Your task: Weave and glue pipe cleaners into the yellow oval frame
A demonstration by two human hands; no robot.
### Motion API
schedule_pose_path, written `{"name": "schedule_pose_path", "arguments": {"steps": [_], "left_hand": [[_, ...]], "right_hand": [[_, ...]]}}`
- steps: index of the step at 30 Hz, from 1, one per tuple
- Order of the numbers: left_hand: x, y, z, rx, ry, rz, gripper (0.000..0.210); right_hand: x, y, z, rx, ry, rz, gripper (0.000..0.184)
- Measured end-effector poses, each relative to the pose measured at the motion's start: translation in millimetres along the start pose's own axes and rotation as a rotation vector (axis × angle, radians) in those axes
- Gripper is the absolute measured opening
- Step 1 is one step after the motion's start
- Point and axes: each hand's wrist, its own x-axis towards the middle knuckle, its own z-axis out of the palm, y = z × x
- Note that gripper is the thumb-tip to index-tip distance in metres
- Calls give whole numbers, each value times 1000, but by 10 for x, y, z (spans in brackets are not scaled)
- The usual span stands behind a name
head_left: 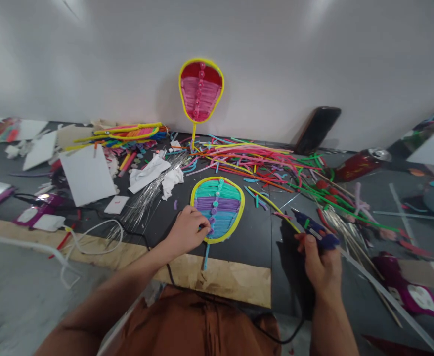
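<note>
A rounded pipe-cleaner shape (224,217) lies on the dark tabletop in front of me, yellow-rimmed, with teal, purple and blue bands. A row of buttons (213,211) runs down its middle, and a blue stem (206,257) points toward me. My left hand (190,228) rests over its lower left edge, fingers curled together near the lowest button; whatever they pinch is hidden. On the right, my right hand (319,257) grips a dark blue glue gun (315,232), nozzle pointing up and left, a long clear glue stick (383,291) trailing from its back.
A similar pink and red shape (201,91) stands against the wall. Loose pipe cleaners (239,158) cover the back of the table. A phone (318,129) leans near a red can (363,164). White paper (88,175) and a black cable (170,274) lie to the left.
</note>
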Motion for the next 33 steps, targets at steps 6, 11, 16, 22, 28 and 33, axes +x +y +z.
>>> {"name": "schedule_pose_path", "arguments": {"steps": [6,11,16,22,28,33], "left_hand": [[-62,-38,11,11,9,36,17],[-164,-47,23,41,106,102,18],[-170,-13,46,81,86,134,18],[-133,50,42,80,55,112,15],[-120,61,37,66,39,112,16],[-198,28,-34,29,23,128,20]], "right_hand": [[7,-27,-10,-2,-9,-3,37],[-3,-16,-1,-8,10,-11,39],[-17,-44,4,1,18,-20,40],[-20,-46,14,6,21,-21,40],[-20,-15,17,-2,21,-21,41],[-23,-27,8,-5,24,-20,40]]}}
